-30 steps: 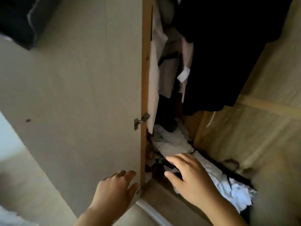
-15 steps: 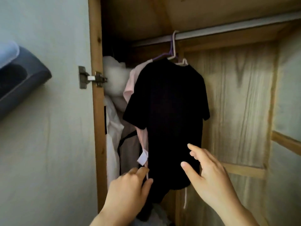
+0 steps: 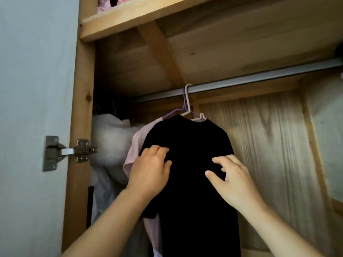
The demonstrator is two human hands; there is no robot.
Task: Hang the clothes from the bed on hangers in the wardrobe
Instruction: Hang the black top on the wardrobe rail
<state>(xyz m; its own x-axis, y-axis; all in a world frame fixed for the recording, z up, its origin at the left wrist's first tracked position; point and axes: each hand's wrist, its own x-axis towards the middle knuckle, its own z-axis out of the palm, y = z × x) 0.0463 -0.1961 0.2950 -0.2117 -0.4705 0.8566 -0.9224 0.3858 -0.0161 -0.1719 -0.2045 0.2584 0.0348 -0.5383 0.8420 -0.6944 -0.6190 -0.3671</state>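
2 hands reach up at centre frame: the left hand (image 3: pixel 150 169) lies with curled fingers on the sleeve edge of the black T-shirt (image 3: pixel 187 145) (whether it pinches cloth I cannot tell), the right hand (image 3: pixel 232 177) hovers spread before its chest. That shirt hangs on a pale hanger (image 3: pixel 189 108) from the rail (image 3: pixel 259 78), a pink garment (image 3: pixel 137 143) just behind on a purple hanger (image 3: pixel 172 113).

Head view, upward, close to wardrobe (image 3: pixel 81 108)
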